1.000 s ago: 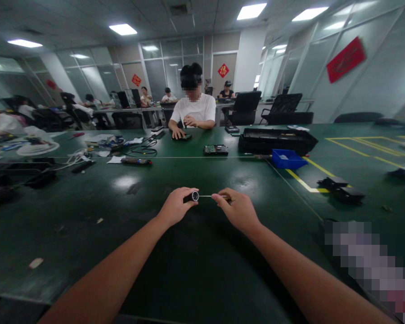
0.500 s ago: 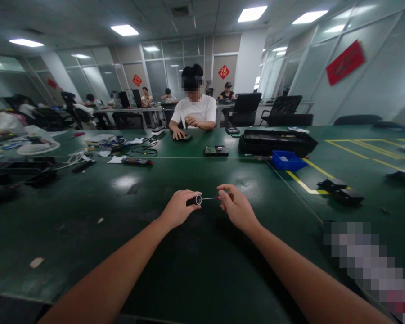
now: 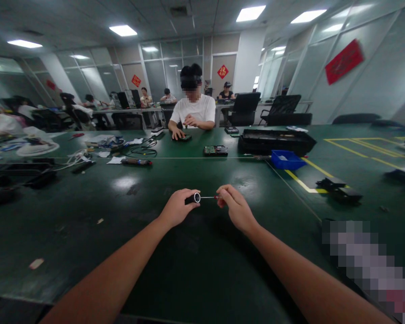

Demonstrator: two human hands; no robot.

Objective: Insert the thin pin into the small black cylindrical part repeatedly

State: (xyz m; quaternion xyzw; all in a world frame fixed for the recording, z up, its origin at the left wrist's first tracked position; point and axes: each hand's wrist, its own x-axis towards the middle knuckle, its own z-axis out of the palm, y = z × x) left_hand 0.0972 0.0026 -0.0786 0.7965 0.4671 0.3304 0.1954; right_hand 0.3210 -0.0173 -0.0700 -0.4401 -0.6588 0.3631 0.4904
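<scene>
My left hand (image 3: pixel 178 208) grips a short black cylinder (image 3: pixel 191 199), whose bright ring-shaped end faces me. In my right hand (image 3: pixel 235 206) is a screwdriver (image 3: pixel 209 197) with a thin metal shaft and a reddish handle, mostly hidden by the fingers. The shaft lies level and its tip meets the right side of the cylinder beside the ring. Both hands are held over the middle of the green table (image 3: pixel 195 279).
Across the table a person (image 3: pixel 194 110) handles a small dark device. Beyond my hands lie a circuit-board unit (image 3: pixel 215 150), a long black housing (image 3: pixel 276 142), a blue tray (image 3: pixel 287 160) and a dark cylindrical part (image 3: pixel 137 162). Black blocks (image 3: pixel 339 190) sit at the right.
My right fingers have closed in around the screwdriver handle; the forefinger was more raised before. The cylinder stays in my left hand. The whole view has shifted slightly.
</scene>
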